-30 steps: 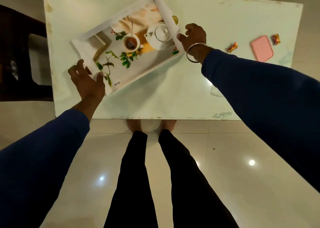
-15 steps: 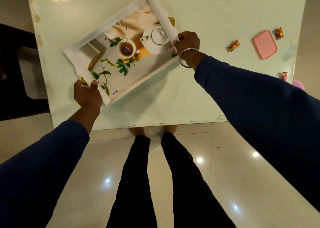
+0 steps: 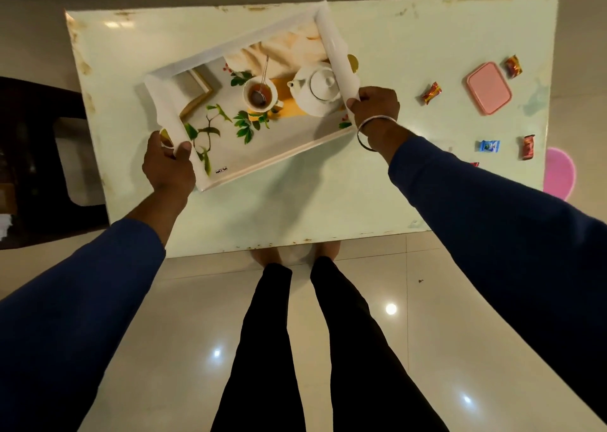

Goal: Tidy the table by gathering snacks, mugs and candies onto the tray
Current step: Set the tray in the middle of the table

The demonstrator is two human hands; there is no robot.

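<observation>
Tray (image 3: 262, 155): sitting askew on the pale counter (image 3: 394, 37) in the upper middle of the frame, white rim, printed floor showing a teapot, a cup and green leaves; nothing loose seen lying in it.
Left hand (image 3: 169, 165): gripping the tray's lower-left end, thumb over the rim, fingers (image 3: 182, 147) curling round the edge.
Right hand (image 3: 374, 106): clutching the tray's right-hand end rail, fingers wrapping round it, metal bangle (image 3: 364, 136) circling the wrist.
Pink lidded box (image 3: 488, 88): resting flat at the upper right of the counter, well apart from the tray.
Red candy (image 3: 431, 93): lying between the tray and the pink box.
Second red candy (image 3: 513, 66): lying just beside the box, toward the right edge.
Blue candy (image 3: 488, 146): lying at right centre, near another red wrapper (image 3: 528, 147).
Pink round object (image 3: 558, 173): peeking out past the counter's right edge, kind unclear.
Sleeves (image 3: 492, 218): dark blue, reaching in from both lower corners.
Legs (image 3: 295, 349): dark trousers, standing on the glossy tiled floor (image 3: 410, 349) at bottom centre.
Dark chair (image 3: 39, 162): standing at the left edge of the frame.
</observation>
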